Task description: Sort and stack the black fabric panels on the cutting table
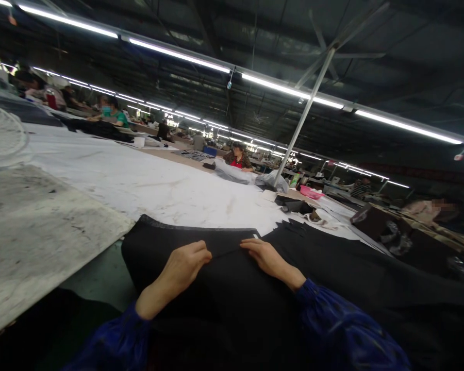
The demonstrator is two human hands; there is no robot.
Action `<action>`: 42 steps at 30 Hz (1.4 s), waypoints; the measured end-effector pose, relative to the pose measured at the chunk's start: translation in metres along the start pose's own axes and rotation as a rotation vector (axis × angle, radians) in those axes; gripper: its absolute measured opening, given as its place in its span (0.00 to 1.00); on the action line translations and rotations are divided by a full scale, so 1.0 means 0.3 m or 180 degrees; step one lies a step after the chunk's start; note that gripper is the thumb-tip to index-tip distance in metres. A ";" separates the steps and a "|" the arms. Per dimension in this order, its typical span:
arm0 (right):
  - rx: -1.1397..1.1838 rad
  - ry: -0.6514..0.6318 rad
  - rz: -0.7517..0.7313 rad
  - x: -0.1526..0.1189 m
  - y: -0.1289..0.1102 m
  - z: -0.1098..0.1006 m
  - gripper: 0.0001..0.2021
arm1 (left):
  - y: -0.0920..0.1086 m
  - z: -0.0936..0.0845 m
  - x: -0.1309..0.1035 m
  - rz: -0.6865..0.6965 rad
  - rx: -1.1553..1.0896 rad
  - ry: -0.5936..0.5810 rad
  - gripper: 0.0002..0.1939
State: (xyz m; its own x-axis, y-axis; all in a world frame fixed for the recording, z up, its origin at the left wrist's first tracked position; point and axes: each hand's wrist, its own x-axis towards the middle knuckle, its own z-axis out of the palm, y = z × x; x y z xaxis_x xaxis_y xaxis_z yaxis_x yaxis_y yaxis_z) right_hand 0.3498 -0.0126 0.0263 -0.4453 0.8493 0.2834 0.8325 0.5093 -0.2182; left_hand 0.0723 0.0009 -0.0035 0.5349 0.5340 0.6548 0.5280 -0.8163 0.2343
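Observation:
A piece of black fabric lies before me, draped over the near edge of the white-covered table. My left hand is closed, its fingertips pinching the fabric along a thin crease or seam line. To its right, my right hand rests on the same fabric with its fingers stretched out fairly flat, the tips at the other end of that line. A small white tag shows at the fabric's upper edge, just beyond my right fingertips. Blue sleeves cover both forearms.
More black fabric spreads to the right. A worn pale board and a white fan stand at left. The white table covering stretches ahead to a slanted pole and a pink basket. Several people work farther back.

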 end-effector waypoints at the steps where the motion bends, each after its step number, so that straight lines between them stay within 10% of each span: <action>1: -0.0037 -0.0062 -0.0008 0.002 -0.005 -0.005 0.20 | -0.001 0.004 -0.003 0.0169 0.0213 0.0039 0.14; 15: -0.0960 -0.1390 -0.0252 0.078 -0.203 -0.099 0.32 | 0.026 -0.014 0.006 0.0733 0.0984 -0.0363 0.13; 23: -0.0679 -0.0717 -0.0350 0.071 -0.233 -0.025 0.24 | -0.018 -0.059 -0.025 -0.1006 -0.1133 0.0139 0.12; 28: -0.0539 -0.0564 -0.0344 0.057 -0.217 -0.022 0.22 | 0.016 -0.057 -0.042 -0.1453 -0.0949 0.0317 0.08; 42: -0.0712 -0.1228 -0.0521 0.062 -0.236 -0.068 0.35 | -0.021 -0.018 -0.058 -0.0319 -0.0307 0.0270 0.08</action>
State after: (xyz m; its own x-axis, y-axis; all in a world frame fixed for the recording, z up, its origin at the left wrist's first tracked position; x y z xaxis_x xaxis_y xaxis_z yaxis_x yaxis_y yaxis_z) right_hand 0.2894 -0.0357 0.0661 -0.6313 0.7714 -0.0796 0.7728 0.6344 0.0190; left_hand 0.0563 -0.0043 -0.0125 0.4231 0.5965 0.6820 0.5079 -0.7795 0.3667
